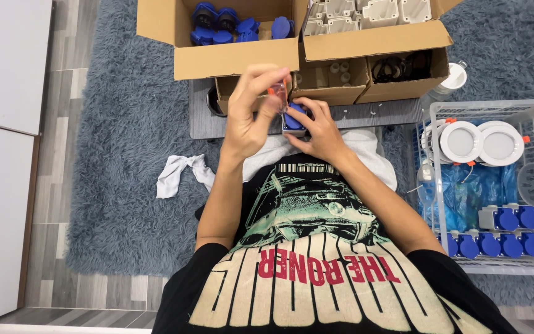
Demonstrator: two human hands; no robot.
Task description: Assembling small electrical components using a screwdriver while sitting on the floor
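Note:
My right hand (316,127) holds a small grey box with a blue round socket cap (294,119) just above my lap. My left hand (251,108) is raised over it, fingers pinched on a slim tool with an orange and clear handle (277,93) whose tip points down at the socket. Both hands are close together in front of the cardboard boxes.
An open cardboard box (230,59) holds blue socket parts (230,28); another (375,40) holds grey housings. Smaller boxes sit below them. A white wire basket (495,111) at right holds round white lamps (480,142) and finished grey-blue sockets (495,238). A white cloth (177,173) lies on the grey rug.

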